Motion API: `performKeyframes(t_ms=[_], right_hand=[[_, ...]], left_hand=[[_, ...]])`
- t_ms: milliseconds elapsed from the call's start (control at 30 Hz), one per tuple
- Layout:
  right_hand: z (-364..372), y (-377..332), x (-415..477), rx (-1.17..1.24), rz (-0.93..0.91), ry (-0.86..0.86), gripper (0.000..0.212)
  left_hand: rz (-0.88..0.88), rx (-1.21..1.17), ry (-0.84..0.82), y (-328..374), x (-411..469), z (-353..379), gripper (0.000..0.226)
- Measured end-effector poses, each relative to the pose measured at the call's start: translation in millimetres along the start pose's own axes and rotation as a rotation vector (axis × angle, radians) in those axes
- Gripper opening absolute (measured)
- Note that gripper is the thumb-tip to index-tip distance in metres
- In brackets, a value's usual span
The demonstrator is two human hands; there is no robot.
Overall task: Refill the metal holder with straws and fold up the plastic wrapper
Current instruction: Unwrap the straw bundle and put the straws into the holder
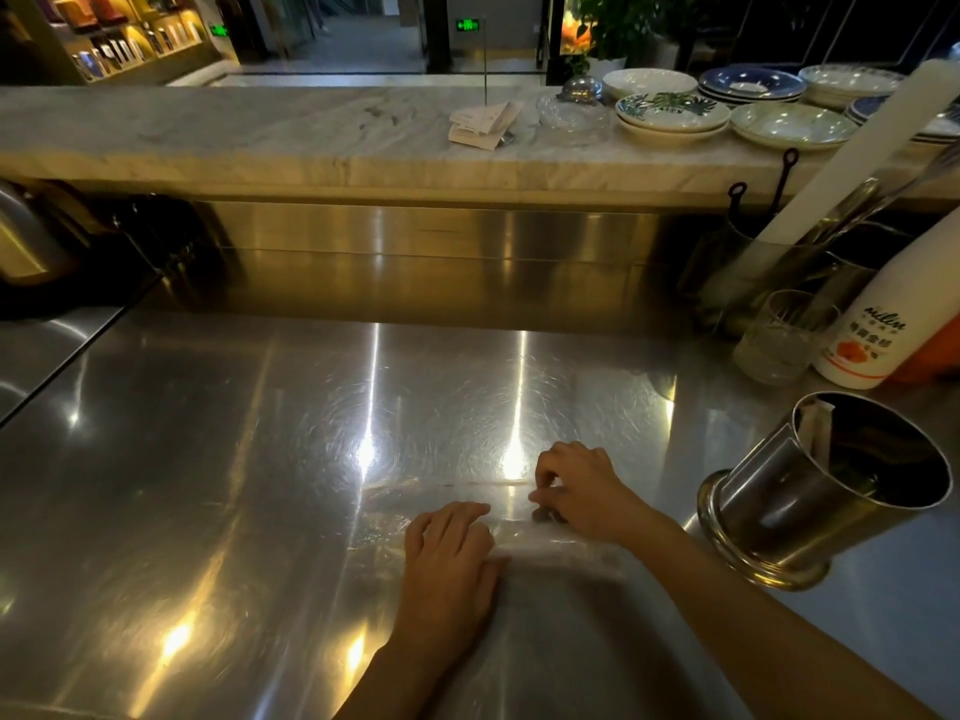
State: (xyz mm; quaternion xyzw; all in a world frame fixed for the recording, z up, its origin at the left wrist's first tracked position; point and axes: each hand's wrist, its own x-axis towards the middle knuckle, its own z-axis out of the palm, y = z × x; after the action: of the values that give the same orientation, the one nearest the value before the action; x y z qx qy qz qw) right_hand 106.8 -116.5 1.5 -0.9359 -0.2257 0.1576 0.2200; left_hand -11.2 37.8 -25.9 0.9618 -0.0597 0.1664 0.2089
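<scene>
A clear plastic wrapper (395, 517) lies flat on the steel counter (208, 459), hard to tell from the reflections. My left hand (449, 558) presses palm-down on its near part. My right hand (579, 488) pinches the wrapper's right end between thumb and fingers. The metal holder (810, 491) stands at the right, tilted in this wide view, with paper-wrapped straws (813, 428) showing inside its rim.
A glass (779, 335) and a white bottle with an orange label (872, 324) stand behind the holder. Stacked plates (675, 114) and paper slips (483, 124) sit on the raised marble ledge. A dark appliance is at the far left.
</scene>
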Motion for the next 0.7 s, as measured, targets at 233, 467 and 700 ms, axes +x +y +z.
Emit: performKeyframes(t_ms=[233,467,700], right_hand=[[-17,-12,-8,0.077,-0.044,0.054,0.005],[-17,-8,-2,0.158,-0.029,0.082,0.012],[-22,-7,-2,0.150,0.057,-0.006,0.046]], left_hand=[[-0.030,0.114,0.048,6,3,-1,0.013],[-0.057,0.164,-0.005,9,1,6,0.044],[-0.025,0.131,-0.068,5,-4,12,0.038]])
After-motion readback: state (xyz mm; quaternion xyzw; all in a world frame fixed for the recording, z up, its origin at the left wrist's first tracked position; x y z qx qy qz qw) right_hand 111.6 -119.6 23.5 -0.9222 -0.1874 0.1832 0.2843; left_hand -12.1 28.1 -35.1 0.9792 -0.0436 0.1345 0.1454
